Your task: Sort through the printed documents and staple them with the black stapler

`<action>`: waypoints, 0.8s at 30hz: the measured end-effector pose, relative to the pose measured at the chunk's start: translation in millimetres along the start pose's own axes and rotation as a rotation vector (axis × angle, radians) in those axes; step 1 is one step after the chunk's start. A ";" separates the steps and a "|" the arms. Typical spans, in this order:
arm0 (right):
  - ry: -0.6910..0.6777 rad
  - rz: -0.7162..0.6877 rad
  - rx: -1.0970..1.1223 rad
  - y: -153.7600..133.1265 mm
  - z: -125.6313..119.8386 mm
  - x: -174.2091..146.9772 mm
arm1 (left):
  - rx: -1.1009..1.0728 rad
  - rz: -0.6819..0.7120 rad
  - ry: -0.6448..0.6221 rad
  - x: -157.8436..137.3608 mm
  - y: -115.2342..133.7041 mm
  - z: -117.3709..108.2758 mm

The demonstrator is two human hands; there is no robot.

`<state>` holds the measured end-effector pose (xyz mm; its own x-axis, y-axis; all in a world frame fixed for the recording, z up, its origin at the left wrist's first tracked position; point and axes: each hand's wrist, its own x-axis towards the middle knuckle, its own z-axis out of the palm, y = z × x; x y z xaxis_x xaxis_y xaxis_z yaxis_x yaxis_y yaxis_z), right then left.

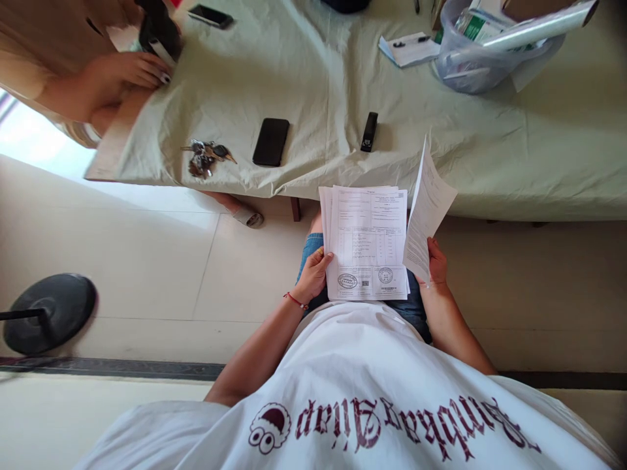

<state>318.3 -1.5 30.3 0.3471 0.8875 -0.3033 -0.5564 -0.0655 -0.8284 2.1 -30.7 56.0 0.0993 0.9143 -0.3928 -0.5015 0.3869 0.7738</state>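
Note:
A stack of printed papers (pixel 367 241) rests over my lap, its top page bearing a table and two round stamps. My left hand (pixel 316 271) grips the left edge of this stack, thumb on top. In my right hand (pixel 435 264) is a separate printed sheet (pixel 426 209), held upright and tilted at the right side of the stack; its upper corner curls away. The fingers of my right hand are partly behind that sheet.
On the cloth-covered table (pixel 323 78) lie a black stapler (pixel 369 132), a black phone (pixel 271 141), keys (pixel 209 156), another phone (pixel 210 16) and a notepad (pixel 409 49). A plastic basket (pixel 465 65) holds packages and a roll. Another person's hand (pixel 142 68) rests at the left.

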 end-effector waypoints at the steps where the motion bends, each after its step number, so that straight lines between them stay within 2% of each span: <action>1: 0.002 0.000 0.000 -0.1 0.1 0.0 | -0.001 -0.001 -0.002 -0.2 0.1 0.0; 7: 0.051 -0.019 -0.073 -4.1 5.2 -3.4 | 0.002 0.003 0.005 -0.4 0.1 0.5; 13: 0.116 -0.097 -0.197 -10.6 22.9 -17.1 | 0.003 0.008 0.007 0.0 -1.8 0.6; 21: 0.043 -0.222 -0.557 -8.5 22.0 -25.4 | 0.002 0.033 -0.007 -0.4 -2.4 2.4; 24: 0.040 -0.245 -0.619 -8.2 22.3 -24.8 | 0.004 0.032 0.001 -0.7 -2.6 3.8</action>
<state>297.4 -12.8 55.2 0.4430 0.8930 -0.0790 0.0740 -0.1242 -0.9895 6.6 -31.8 56.1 0.0823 0.9261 -0.3683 -0.5013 0.3578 0.7878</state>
